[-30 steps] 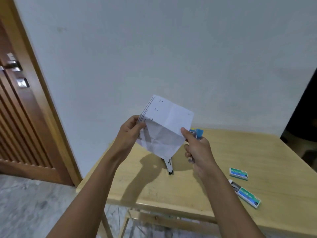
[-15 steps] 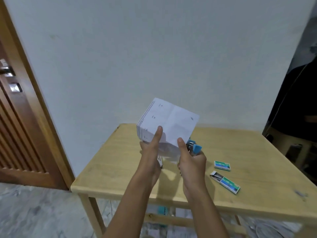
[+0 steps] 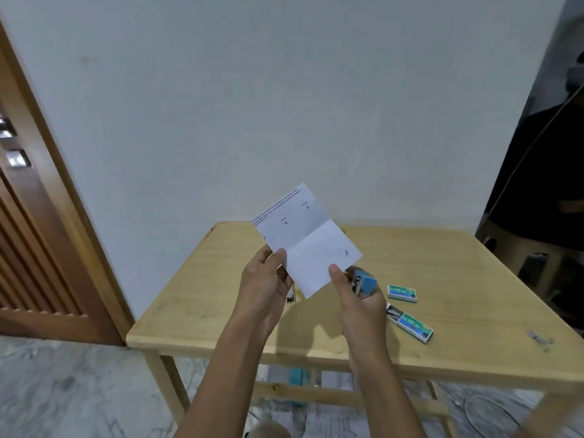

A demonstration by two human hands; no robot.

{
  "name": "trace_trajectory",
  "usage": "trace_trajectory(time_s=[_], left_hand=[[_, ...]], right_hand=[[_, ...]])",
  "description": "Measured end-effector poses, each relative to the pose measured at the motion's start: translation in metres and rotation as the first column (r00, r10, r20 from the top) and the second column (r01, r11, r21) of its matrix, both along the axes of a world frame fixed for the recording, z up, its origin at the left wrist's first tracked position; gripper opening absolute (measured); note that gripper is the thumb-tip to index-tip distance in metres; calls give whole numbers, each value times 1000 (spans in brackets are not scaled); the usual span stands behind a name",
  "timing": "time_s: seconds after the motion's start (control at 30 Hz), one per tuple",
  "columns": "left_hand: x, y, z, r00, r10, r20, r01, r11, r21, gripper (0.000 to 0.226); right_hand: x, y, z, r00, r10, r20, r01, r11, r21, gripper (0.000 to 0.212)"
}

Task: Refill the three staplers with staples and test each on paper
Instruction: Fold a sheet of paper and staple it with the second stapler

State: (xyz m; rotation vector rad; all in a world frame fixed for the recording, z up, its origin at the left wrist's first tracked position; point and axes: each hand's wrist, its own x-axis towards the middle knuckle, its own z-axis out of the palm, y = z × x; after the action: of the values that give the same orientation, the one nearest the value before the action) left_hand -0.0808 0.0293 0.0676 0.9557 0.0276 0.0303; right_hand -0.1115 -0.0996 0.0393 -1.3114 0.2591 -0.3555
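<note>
Left hand (image 3: 264,279) pinches the creased paper (image 3: 311,248), tilted eleven-to-five o'clock above the table (image 3: 442,263); right hand (image 3: 357,298), thumb on the sheet, grips the blue stapler (image 3: 363,283) at its four o'clock edge.

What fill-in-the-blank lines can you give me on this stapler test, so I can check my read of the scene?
The right hand grips a ____ stapler.
The left hand pinches the paper, which the right ____ touches.
On the table lie ____ green staple boxes.
The nearer staple box is slid ____.
Missing words: blue; thumb; two; open.
</note>
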Motion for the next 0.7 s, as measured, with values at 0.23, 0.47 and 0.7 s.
trace_trajectory(time_s=[0.23, 0.47, 0.7], left_hand=[[-9, 0, -6, 989, -146, 22, 142, 983, 113, 30], [-13, -14, -19, 984, -172, -36, 175, 973, 148, 28], [-21, -32, -33, 983, -178, -54, 174, 982, -78, 41]], right_hand=[[4, -13, -1, 999, 29, -43, -23, 991, 134, 22], [-2, -4, -5, 1000, 1, -5, -1, 985, 171, 17], [-1, 10, -9, 994, -95, 52, 82, 973, 216, 10]])
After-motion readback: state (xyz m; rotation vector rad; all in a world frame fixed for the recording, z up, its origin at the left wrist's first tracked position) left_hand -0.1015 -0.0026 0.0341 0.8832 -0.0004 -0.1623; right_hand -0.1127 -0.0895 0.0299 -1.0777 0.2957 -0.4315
